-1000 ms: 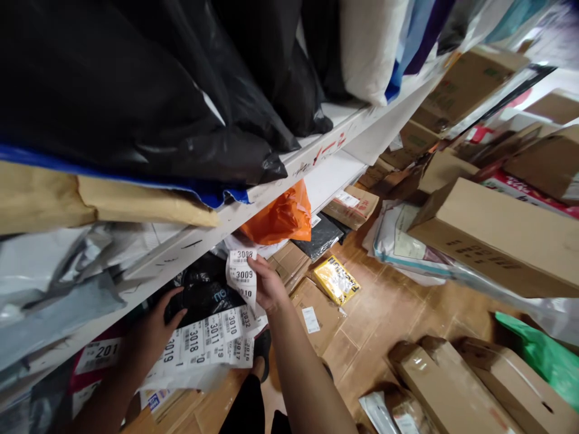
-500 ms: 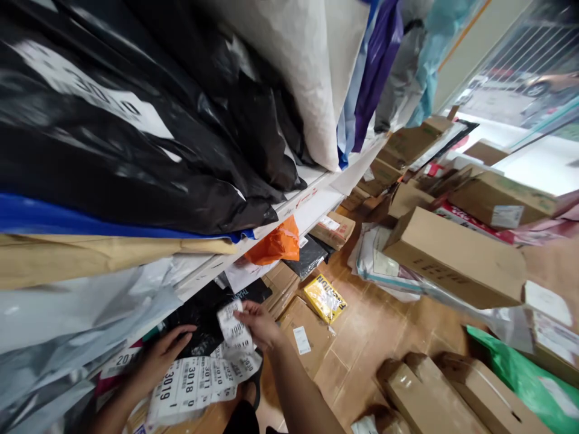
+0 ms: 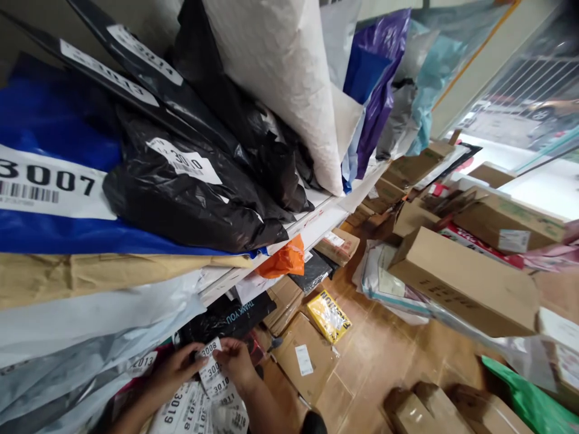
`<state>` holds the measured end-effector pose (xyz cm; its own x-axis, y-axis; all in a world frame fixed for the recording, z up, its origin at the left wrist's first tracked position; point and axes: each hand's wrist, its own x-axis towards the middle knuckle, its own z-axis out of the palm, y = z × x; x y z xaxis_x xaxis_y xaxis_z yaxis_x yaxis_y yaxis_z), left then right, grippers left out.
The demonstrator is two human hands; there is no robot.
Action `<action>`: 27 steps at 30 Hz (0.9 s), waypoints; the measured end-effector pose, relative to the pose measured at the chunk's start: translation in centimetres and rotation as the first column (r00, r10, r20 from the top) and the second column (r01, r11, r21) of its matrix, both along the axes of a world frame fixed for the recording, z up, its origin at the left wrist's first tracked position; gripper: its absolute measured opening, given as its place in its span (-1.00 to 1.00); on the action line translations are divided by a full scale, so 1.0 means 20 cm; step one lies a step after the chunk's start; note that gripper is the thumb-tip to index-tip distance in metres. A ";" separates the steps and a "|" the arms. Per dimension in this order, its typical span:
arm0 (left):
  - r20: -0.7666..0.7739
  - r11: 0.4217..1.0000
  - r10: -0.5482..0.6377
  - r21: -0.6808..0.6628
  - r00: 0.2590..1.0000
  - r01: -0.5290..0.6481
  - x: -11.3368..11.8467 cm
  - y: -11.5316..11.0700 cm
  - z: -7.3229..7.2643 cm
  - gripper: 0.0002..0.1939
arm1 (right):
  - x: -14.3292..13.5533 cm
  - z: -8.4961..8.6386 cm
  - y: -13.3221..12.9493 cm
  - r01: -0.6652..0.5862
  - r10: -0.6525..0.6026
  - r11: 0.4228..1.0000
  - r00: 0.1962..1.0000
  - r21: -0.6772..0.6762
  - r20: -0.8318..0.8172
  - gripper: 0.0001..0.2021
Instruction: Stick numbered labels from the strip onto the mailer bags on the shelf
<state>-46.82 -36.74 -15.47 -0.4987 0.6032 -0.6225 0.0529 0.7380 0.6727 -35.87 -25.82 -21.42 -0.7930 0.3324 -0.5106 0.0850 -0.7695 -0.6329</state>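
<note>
Since a second ago both hands have sunk toward the bottom of the view and drawn together, and the gaze has lifted up the shelving. Now the left hand (image 3: pixel 174 375) and right hand (image 3: pixel 236 361) each pinch the top of a white strip of numbered barcode labels (image 3: pixel 212 377), fingers closed narrow on it, low under the front edge of the white shelf (image 3: pixel 316 220). More label sheets (image 3: pixel 181 413) lie beneath. It looks like one label is being separated off; peeling it cleanly would call for a steady pull. Black plastic mailer bags (image 3: pixel 194 199) crowd the shelf above, cardboard boxes (image 3: pixel 461 280) the wooden floor (image 3: pixel 375 355).
</note>
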 end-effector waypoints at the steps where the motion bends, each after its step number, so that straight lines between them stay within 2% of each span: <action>1: -0.082 1.000 -0.013 -0.009 0.997 0.012 0.00 0.00 -0.01 -0.57 | 0.00 0.00 0.00 0.001 -0.001 1.000 1.000 0.016 0.007 -0.34; 5: -0.353 0.996 -0.003 -0.089 0.936 -0.030 0.05 0.05 -0.02 -0.66 | -0.01 -0.03 0.00 0.021 -0.029 0.995 0.996 0.100 0.082 -0.33; 10: -0.399 0.977 -0.041 -0.209 0.916 -0.047 0.09 0.10 0.02 -0.82 | -0.04 -0.08 -0.01 0.093 -0.146 0.965 0.968 0.246 0.205 -0.42; 12: -0.397 0.966 -0.075 -0.256 0.915 -0.031 0.10 0.11 0.03 -0.85 | -0.04 -0.10 -0.02 0.108 -0.164 0.960 0.964 0.257 0.207 -0.44; 16: -0.395 0.940 -0.133 -0.341 0.909 -0.010 0.11 0.11 0.01 -0.79 | -0.01 -0.12 -0.06 0.085 -0.125 0.976 0.973 0.201 0.194 -0.44; 21: -0.398 0.975 -0.054 -0.218 0.916 -0.037 0.12 0.13 -0.01 -0.74 | 0.06 -0.14 -0.09 0.166 -0.208 0.969 0.947 0.180 0.245 -0.39; 27: -0.419 0.973 -0.039 -0.221 0.907 -0.061 0.11 0.14 -0.03 -0.73 | 0.19 -0.10 -0.02 0.044 -0.040 0.999 0.988 -0.026 0.148 -0.41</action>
